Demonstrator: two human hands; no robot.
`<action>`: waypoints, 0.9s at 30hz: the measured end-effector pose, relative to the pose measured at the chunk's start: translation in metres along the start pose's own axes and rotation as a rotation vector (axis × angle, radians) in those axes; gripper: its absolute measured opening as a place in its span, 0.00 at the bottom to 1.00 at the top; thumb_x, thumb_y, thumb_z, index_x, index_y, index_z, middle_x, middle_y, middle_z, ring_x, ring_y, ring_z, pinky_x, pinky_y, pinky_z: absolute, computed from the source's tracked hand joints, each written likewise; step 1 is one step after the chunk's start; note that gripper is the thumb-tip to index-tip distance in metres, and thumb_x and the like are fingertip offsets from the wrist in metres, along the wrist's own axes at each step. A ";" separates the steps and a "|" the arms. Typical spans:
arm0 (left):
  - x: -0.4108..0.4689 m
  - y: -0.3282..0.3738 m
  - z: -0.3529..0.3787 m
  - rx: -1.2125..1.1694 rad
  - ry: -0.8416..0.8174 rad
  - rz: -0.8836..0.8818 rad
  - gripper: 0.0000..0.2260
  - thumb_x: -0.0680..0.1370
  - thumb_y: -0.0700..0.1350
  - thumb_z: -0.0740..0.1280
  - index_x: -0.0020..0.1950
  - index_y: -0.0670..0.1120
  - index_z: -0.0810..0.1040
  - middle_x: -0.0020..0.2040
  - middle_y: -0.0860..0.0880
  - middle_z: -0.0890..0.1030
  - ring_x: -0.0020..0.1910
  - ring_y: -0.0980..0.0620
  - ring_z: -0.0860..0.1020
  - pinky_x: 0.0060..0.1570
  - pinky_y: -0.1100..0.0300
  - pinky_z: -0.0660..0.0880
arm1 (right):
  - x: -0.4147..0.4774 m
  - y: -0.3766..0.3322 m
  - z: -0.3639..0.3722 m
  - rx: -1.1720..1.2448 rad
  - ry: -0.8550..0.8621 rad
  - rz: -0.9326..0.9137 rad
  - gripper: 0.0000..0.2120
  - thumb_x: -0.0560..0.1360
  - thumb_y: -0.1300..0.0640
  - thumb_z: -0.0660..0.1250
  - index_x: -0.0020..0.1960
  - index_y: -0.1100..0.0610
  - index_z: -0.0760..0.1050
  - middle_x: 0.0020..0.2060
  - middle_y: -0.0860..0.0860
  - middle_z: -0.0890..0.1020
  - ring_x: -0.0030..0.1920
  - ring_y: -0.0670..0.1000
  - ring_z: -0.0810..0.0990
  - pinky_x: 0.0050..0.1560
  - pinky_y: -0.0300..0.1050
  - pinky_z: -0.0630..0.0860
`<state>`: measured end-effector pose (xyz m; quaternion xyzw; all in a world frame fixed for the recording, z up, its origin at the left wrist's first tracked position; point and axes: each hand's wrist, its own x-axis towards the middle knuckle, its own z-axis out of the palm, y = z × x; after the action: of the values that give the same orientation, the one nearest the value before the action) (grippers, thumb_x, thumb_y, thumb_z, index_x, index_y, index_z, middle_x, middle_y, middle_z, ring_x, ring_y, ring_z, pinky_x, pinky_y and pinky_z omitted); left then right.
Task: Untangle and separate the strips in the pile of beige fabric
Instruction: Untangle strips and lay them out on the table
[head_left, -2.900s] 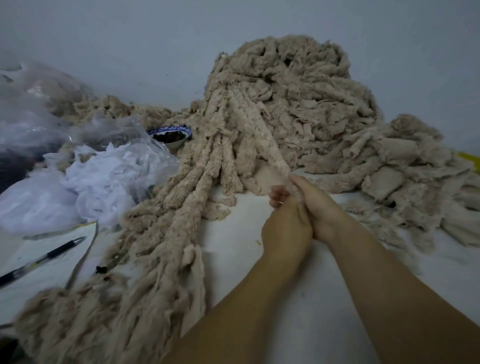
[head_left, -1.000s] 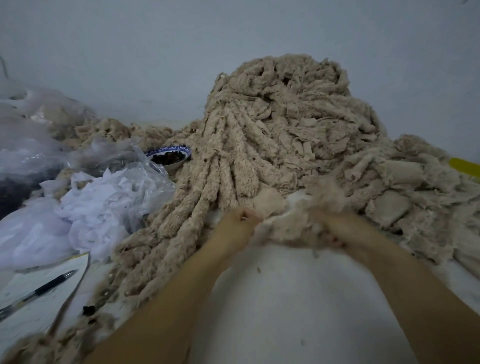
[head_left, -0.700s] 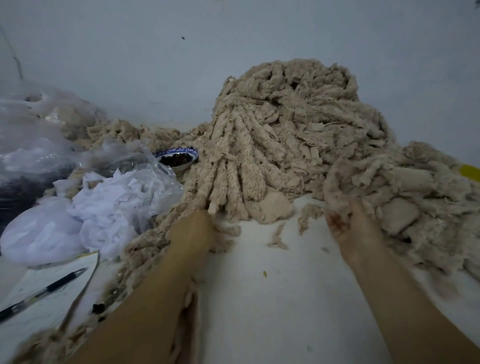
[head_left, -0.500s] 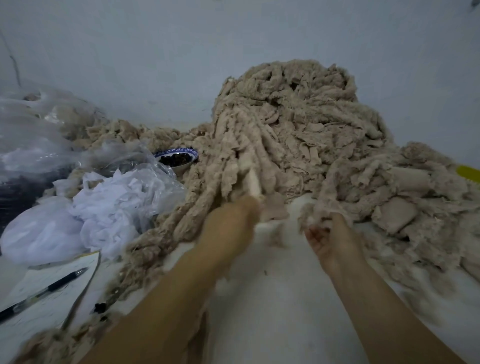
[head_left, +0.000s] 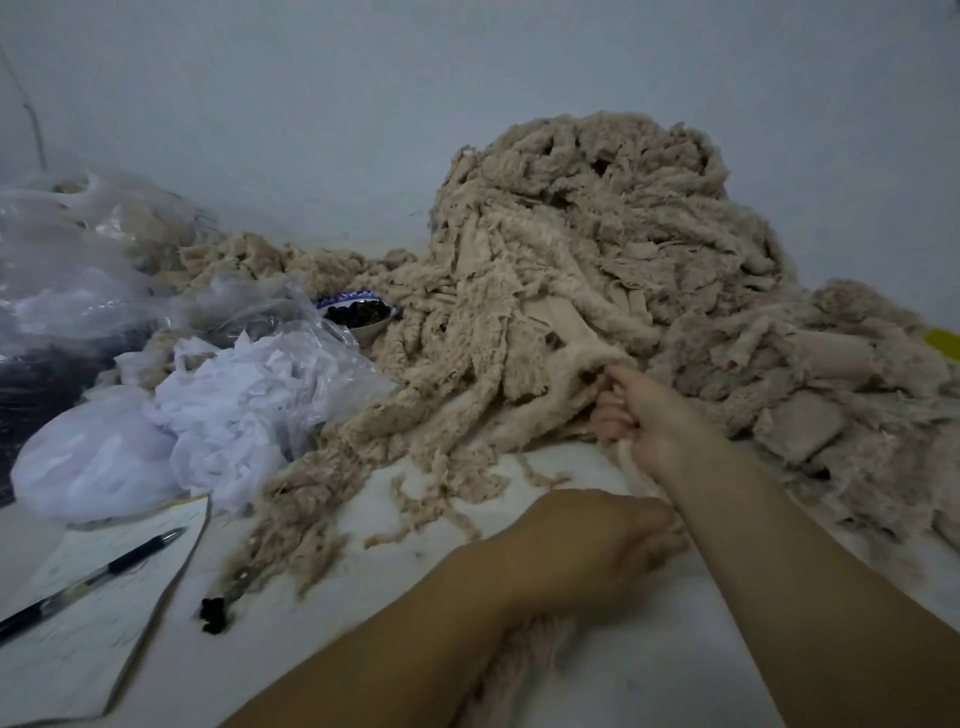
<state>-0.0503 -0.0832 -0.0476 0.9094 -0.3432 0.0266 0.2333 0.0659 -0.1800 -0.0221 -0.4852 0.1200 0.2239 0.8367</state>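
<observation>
Right hand (head_left: 644, 415) has just gripped a fresh strip (head_left: 582, 364) at the foot of the pile (head_left: 597, 218). Left hand (head_left: 597, 540) has drawn back and I can't tell its hold; another separation looks to be beginning.

Left of me, a clear plastic bag of white scraps (head_left: 218, 415) sits near a blue-rimmed bowl (head_left: 340, 301). A black pen (head_left: 88, 582) lies on a white paper sheet (head_left: 104, 644).
</observation>
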 end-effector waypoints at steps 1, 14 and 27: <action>0.001 -0.008 0.002 0.042 0.028 -0.052 0.11 0.84 0.50 0.57 0.42 0.50 0.67 0.35 0.54 0.71 0.33 0.53 0.68 0.34 0.55 0.61 | -0.001 0.002 0.003 -0.032 0.046 -0.083 0.20 0.84 0.50 0.56 0.35 0.55 0.65 0.18 0.46 0.61 0.15 0.43 0.56 0.13 0.36 0.52; 0.025 -0.075 -0.084 -0.841 0.237 -0.846 0.06 0.79 0.38 0.66 0.53 0.42 0.80 0.51 0.38 0.84 0.50 0.41 0.83 0.49 0.48 0.82 | -0.032 0.035 -0.034 0.120 -0.036 -0.199 0.17 0.84 0.53 0.56 0.36 0.54 0.65 0.21 0.47 0.65 0.19 0.43 0.62 0.17 0.34 0.60; 0.060 -0.027 -0.059 -1.275 0.418 -0.805 0.15 0.79 0.38 0.62 0.63 0.35 0.78 0.49 0.40 0.79 0.44 0.44 0.78 0.49 0.54 0.78 | -0.038 0.066 -0.022 -0.471 0.016 -0.373 0.12 0.79 0.43 0.64 0.51 0.51 0.78 0.38 0.48 0.83 0.41 0.50 0.82 0.44 0.49 0.79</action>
<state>0.0193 -0.0762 0.0069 0.6303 0.1149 -0.0917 0.7623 0.0010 -0.1805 -0.0679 -0.6812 -0.0197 0.0844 0.7270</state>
